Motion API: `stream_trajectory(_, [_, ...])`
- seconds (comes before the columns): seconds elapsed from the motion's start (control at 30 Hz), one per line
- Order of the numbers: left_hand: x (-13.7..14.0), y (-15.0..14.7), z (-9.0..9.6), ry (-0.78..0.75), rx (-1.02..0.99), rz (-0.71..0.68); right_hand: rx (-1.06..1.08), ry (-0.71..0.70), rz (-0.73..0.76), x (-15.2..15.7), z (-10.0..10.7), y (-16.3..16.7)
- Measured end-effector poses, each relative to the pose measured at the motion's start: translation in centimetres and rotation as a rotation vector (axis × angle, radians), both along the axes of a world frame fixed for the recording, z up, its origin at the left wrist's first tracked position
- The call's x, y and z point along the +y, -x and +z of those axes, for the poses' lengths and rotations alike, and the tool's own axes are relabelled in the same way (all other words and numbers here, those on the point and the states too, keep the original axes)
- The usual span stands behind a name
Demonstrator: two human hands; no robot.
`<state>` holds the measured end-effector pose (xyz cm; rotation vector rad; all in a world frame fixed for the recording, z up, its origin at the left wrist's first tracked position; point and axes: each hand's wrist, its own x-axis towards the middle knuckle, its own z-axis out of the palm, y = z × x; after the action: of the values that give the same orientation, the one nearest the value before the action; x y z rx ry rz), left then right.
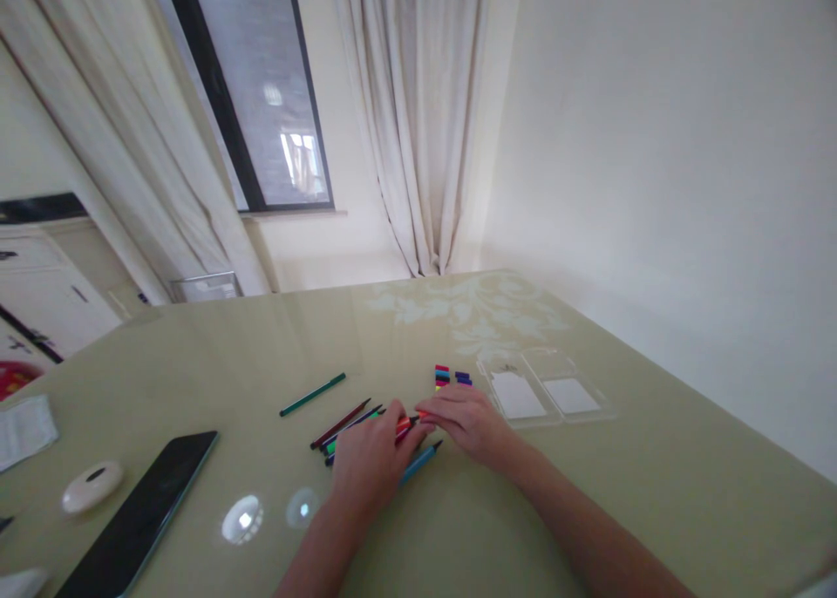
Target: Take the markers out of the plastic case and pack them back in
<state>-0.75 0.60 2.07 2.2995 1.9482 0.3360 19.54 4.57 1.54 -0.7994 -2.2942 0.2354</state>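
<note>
My left hand (371,450) is closed round a red felt-tip pen (404,425), whose dark tip points right. In the fingers of my right hand (466,419) is a small orange-red pen cap (423,414), close to that tip; whether they touch I cannot tell. Under and beside my left hand lie several uncapped felt-tip pens (340,425), brown, dark blue and green. A blue felt-tip pen (422,461) rests between my hands. Just beyond my right hand sits a group of loose coloured caps (443,373), partly hidden by it. Farther off lies a green felt-tip pen (312,395).
An open clear plastic case (554,415) with white cards lies right of the caps. On the left are a black-screened phone or tablet (147,511), a white rounded object (92,486) and a white cloth or tissue (26,432). A wall borders the table (628,511) on the right.
</note>
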Motion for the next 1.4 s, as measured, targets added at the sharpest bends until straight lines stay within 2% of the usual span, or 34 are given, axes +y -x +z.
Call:
stream_trajectory(0.07, [0.4,0.9,0.2,-0.012,-0.003,0.091,0.107,0.003,-0.067,0.4,0.3,-0.6])
stream_trajectory(0.17, [1.4,3.0,-0.2,-0.109,-0.081,0.183,0.222,0.037,-0.276,1.3,0.5,-1.8])
stream_trajectory(0.23, [2.1,4.4,-0.7,-0.215,-0.076,0.239,0.231,0.066,-0.400,1.9,0.4,-2.4])
stream_trajectory(0.3, [2.5,5.5,-1.4,-0.278,0.011,0.292,0.178,0.101,-0.455,2.3,-0.1,-2.6])
stream_trajectory(0.4, [2.7,6.3,-2.2,-0.280,0.109,0.333,0.044,0.155,-0.430,2.5,-1.0,-2.3])
stream_trajectory(0.6, [3.4,7.0,-3.1,-0.212,0.013,0.298,-0.088,0.216,-0.365,2.2,-1.5,-1.6])
stream_trajectory(0.77, [3.8,8.4,-3.0,-0.247,-0.061,0.477,-0.143,0.215,-0.354,2.0,-1.3,-1.4])
stream_trajectory(0.93, [3.7,9.6,-2.9,-0.130,-0.113,0.546,-0.170,0.207,-0.375,2.3,-1.5,-1.5])
stream_trajectory(1.13, [3.5,10.1,-2.6,-0.093,-0.083,0.545,-0.180,0.175,-0.417,2.5,-1.7,-1.5])
stream_trajectory(1.23, [3.7,9.7,-2.4,-0.133,-0.112,0.501,-0.120,0.152,-0.415,2.4,-1.8,-1.4])
stream_trajectory(1.3, [3.8,8.7,-2.3,-0.195,-0.223,0.370,-0.061,0.137,-0.385,2.1,-1.7,-1.3])
stream_trajectory(1.4, [3.5,6.0,-2.1,-0.236,-0.432,0.055,0.008,0.121,-0.317,1.4,-1.3,-0.8])
